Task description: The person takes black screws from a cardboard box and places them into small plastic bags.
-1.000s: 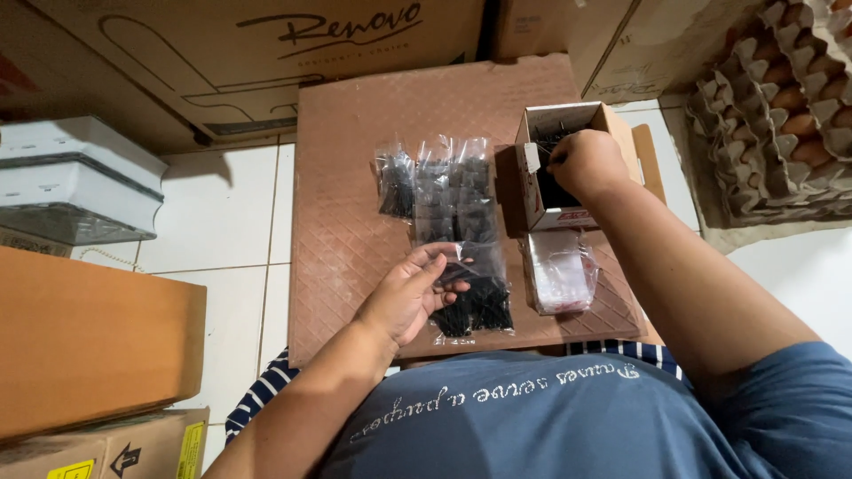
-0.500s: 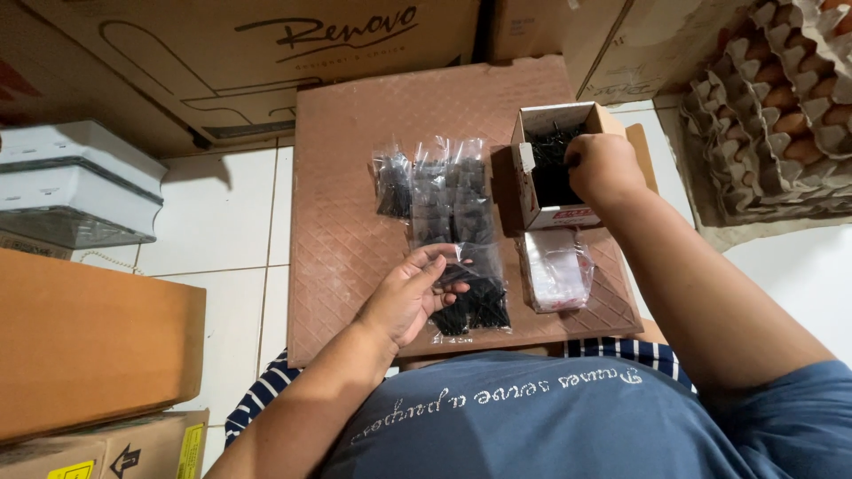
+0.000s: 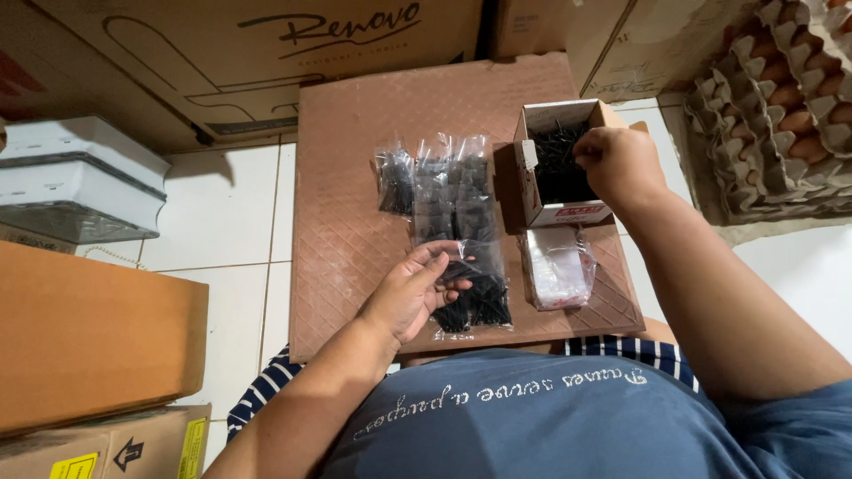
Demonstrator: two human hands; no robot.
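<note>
Beside the small open box [image 3: 561, 168] of black screws, a clear bag [image 3: 470, 297] is held open by the half-curled left hand [image 3: 410, 294], while screws are best pinched few at a time by the closed right hand [image 3: 619, 162] inside the box.

The board [image 3: 355, 177] is a dusty reddish brown, pressed all over with a diamond grid. On it lie clear plastic bags [image 3: 448, 186] showing black pieces inside, and one bag [image 3: 470, 297] with a dense black heap at its bottom. A small box [image 3: 559, 164] is white outside with a red label on its near wall, its contents black. Beside it sits a stack of clear empty bags [image 3: 557, 266] (glossy, with a red edge). The floor [image 3: 222, 213] is white tile with grey joints. The shirt [image 3: 532, 417] is slate blue with white script, over navy-and-white stripes [image 3: 257, 399]. Egg trays [image 3: 772, 106] are grey, the eggs brown. The cartons [image 3: 89, 337] are tan.
</note>
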